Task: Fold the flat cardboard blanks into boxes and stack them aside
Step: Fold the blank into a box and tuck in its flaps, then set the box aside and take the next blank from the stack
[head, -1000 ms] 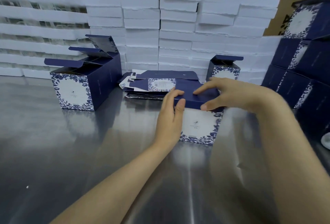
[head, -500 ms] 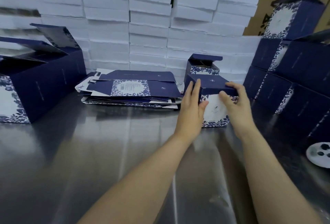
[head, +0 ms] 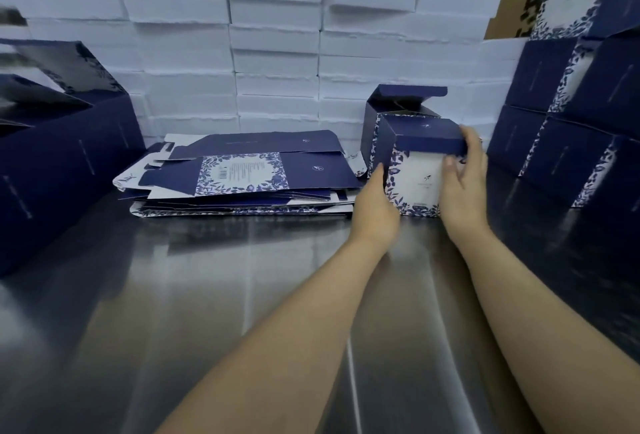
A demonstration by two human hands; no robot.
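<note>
1. Box (head: pixel 420 170) stands closed just right of the blanks (head: pixel 242 174).
2. Left hand (head: pixel 375 207) and right hand (head: pixel 465 184) grip its opposite sides, likely to lift it onto the stack (head: pixel 568 156) further right.
3. Left fingers are hidden, probably curled behind the box.

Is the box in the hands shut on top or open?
Shut: the box lid lies flat, front flap down over the white face.

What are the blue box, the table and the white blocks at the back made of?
Box: printed cardboard, matte blue with floral print; creased folds and thin flap edges show it. Table: likely stainless steel, brushed, with streaky reflections. White blocks: probably foam, judging by rough torn edges; can't be sure.
</note>
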